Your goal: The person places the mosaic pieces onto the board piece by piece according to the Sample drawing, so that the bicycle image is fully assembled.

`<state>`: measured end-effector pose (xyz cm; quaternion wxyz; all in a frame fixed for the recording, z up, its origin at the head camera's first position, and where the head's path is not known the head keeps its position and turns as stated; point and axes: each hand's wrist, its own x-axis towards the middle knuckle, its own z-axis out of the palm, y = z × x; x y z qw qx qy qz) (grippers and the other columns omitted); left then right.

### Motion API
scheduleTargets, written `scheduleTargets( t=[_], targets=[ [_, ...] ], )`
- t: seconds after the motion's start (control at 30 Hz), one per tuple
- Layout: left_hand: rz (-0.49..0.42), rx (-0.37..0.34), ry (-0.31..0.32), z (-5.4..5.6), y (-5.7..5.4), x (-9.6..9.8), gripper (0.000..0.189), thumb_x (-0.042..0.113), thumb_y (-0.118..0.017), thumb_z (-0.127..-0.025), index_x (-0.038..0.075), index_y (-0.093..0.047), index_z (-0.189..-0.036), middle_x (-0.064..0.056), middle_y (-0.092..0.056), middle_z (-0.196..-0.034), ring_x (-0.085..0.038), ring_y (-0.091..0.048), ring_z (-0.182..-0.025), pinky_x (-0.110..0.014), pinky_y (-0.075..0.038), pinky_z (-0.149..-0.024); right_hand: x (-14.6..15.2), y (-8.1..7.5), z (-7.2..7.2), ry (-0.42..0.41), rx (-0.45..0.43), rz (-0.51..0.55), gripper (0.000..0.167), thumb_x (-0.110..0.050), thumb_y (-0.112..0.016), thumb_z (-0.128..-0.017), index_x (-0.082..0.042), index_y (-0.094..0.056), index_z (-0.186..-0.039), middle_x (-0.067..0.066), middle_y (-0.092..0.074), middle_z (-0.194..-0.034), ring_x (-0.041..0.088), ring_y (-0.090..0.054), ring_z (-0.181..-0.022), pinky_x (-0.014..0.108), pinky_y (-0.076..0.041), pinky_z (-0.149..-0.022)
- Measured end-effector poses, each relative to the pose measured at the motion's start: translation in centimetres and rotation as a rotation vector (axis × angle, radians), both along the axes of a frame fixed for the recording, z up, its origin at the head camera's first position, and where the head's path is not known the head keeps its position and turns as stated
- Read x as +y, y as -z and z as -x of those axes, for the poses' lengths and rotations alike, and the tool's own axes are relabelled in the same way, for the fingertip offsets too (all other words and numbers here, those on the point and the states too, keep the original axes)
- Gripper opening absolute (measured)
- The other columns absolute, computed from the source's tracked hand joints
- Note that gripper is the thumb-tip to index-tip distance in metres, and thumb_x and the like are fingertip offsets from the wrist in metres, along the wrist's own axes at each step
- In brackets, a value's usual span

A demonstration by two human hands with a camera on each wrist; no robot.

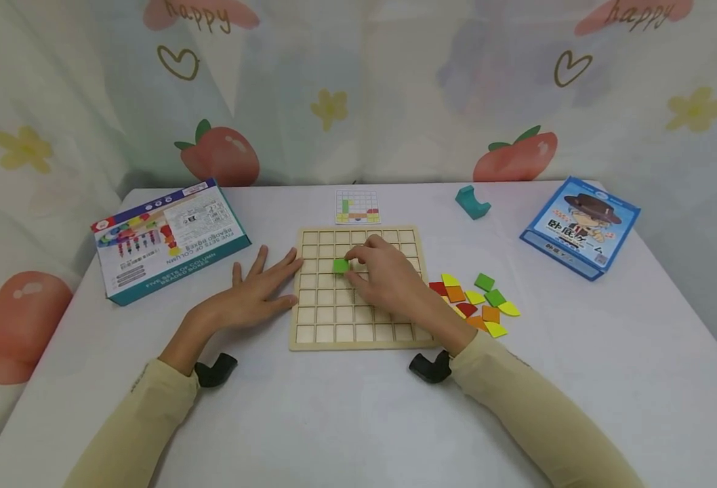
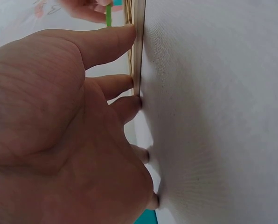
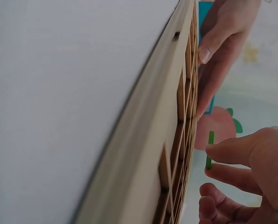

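Observation:
A square wooden grid board (image 1: 325, 333) lies on the white table. Above its upper middle cells, my right hand (image 1: 390, 276) pinches a green square tile (image 1: 339, 266) between thumb and fingers. The right wrist view shows that green tile (image 3: 210, 150) edge-on, held off the board. Fingers spread, my left hand (image 1: 251, 293) rests beside the board, its thumb and some fingertips touching the left edge. In the left wrist view, the thumb (image 2: 108, 44) meets the board's rim. Part of the grid is hidden under the right hand.
Loose red, orange, yellow and green tiles (image 1: 490, 313) lie right of the board. Behind it is a small printed grid card (image 1: 357, 196). A teal curved piece (image 1: 472, 202) sits at the back right. Boxes stand at left (image 1: 169, 237) and right (image 1: 581, 227).

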<state>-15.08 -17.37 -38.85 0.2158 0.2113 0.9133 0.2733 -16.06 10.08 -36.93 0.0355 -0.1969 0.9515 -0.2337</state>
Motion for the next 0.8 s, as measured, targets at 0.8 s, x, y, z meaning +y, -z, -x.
scheduleTargets(
  t=[0.8],
  targets=[
    [0.000, -0.007, -0.002, -0.1, -0.4, 0.1, 0.073, 0.035, -0.057, -0.109, 0.022, -0.020, -0.171, -0.006, -0.005, -0.181, -0.046, 0.024, -0.163, -0.083, 0.022, -0.116, -2.5, 0.7, 1.1, -0.030, 0.017, -0.013, 0.028, -0.024, -0.069, -0.103, -0.009, -0.076, -0.126, 0.010, -0.067, -0.112, 0.022, -0.066, -0.092, 0.036, -0.058, -0.081]
  ],
)
